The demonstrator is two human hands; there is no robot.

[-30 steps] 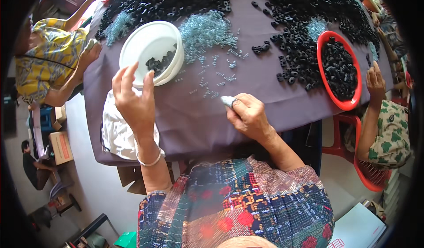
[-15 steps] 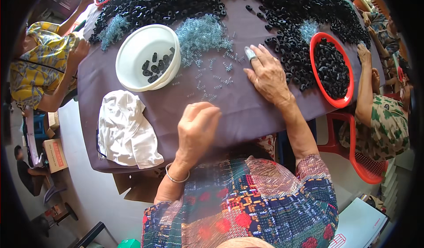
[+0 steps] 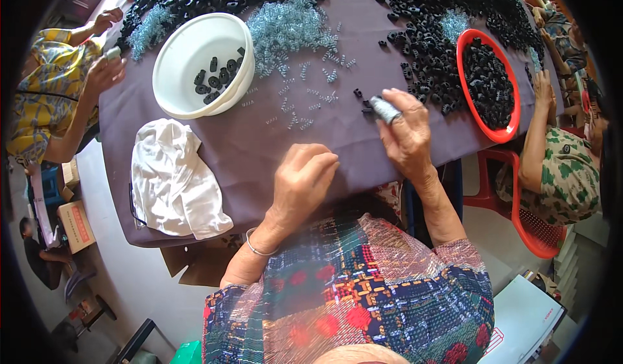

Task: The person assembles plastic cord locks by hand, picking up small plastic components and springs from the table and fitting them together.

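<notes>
Now, compared with a moment ago, the left hand point(image 3: 304, 182) has drawn back from the white cloth point(image 3: 172, 182) at lower left to the table's near edge in mid-frame, fingers loosely curled, holding nothing visible. The right hand point(image 3: 405, 133) has come in from the black heap and pinches 1 small black part point(image 3: 368, 106) with a taped fingertip, right of centre, so picking looks under way again. Counted left to right: 1 cloth, 1 white bowl point(image 3: 178, 95) holding about 10 black parts, 1 scatter of clear springs point(image 3: 311, 95) too many to count, 1 red bowl point(image 3: 468, 98) heaped with parts, on the purple table point(image 3: 259, 140).
</notes>
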